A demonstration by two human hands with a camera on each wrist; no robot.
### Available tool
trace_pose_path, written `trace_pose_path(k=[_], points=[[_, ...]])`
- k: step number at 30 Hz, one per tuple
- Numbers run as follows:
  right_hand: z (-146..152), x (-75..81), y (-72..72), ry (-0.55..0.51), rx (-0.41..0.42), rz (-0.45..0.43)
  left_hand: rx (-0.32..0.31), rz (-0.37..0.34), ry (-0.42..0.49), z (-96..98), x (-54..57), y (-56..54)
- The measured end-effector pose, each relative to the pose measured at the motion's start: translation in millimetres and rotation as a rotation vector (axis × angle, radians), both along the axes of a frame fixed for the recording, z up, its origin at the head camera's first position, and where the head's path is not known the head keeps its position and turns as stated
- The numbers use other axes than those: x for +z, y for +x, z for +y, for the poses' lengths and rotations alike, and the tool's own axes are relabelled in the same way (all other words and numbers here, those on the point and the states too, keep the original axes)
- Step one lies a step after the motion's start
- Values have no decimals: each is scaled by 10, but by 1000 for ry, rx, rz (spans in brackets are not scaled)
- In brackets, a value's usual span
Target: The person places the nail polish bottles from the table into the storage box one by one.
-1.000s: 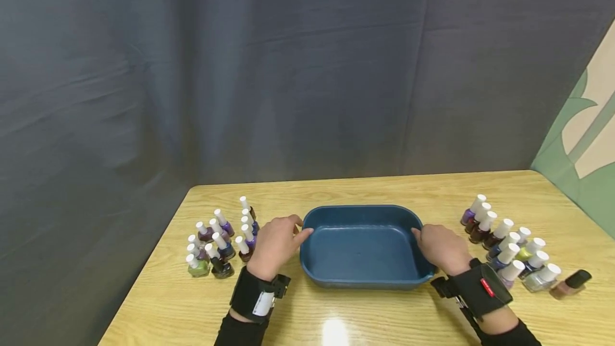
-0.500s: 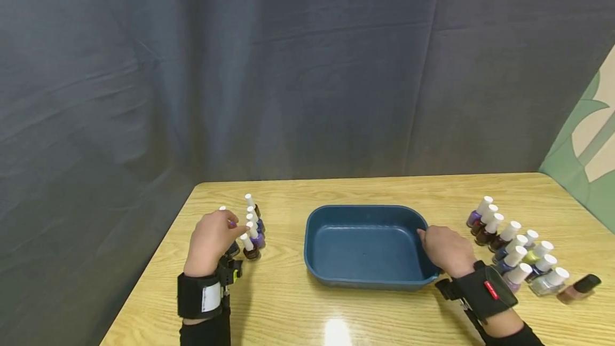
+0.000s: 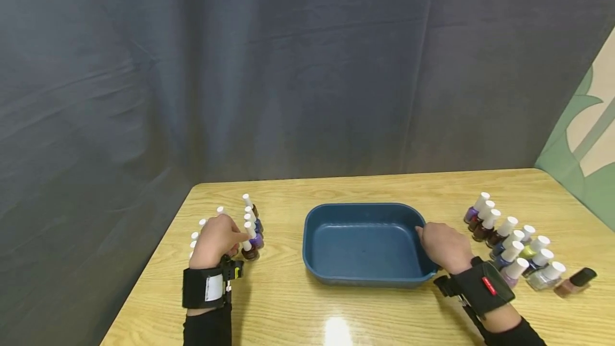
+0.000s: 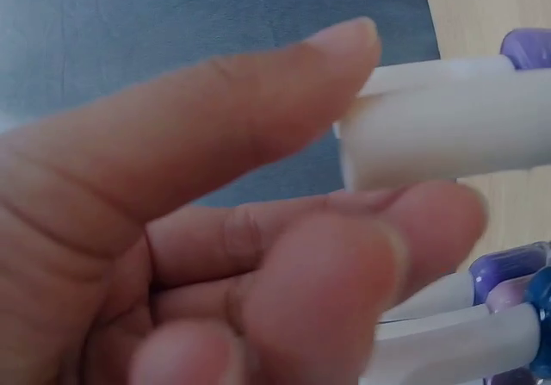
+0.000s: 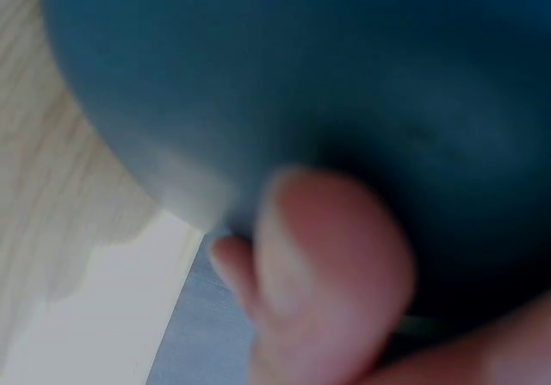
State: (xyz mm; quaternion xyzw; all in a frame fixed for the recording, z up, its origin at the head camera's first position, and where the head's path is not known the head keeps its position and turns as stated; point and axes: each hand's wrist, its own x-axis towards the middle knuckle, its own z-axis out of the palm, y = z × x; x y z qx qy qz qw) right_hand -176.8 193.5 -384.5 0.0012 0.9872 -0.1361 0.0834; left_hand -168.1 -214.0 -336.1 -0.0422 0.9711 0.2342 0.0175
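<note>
Left hand [image 3: 218, 242]: is bracketing a white bottle cap [image 4: 465, 139], lower left; cannot tell whether it is pinching.
Right hand [image 3: 444, 247]: is gripping the blue tray [image 3: 365, 254], lower centre.

My left hand [image 3: 218, 239] partly masks several bottles [image 3: 194, 236] in the head view; the cap [image 4: 448, 135] between my fingers [image 4: 232, 127] runs off the left wrist view. My right hand [image 3: 444, 248], blurred up close, hides some tub [image 3: 362, 283] rim.
</note>
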Motion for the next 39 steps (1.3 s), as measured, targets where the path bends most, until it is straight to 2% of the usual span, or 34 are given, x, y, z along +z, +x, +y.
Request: trace_pose_path(k=[4,9,15,20,26,31,39], points=[[-9,-6,-2,-2,4,12,-13,5,-8,-12,-18,-19],[-11,-12,7,3,9,35,-37,44,-76,-12,-14,-5],[-30,-9,9,3,13,36,-14,41,-96,24,73,81],[-40,0,6,-10,20,42,-62,130,-123,109,202,163],[-20,-14,6,-10,-1,32,-113,195,-145,246,257,171],[-18,-15,9,-8,2,22,-196,279,-132,394,264,199],[-26,-3,12,-3,-6,10,-395,491,-134,727,224,229]])
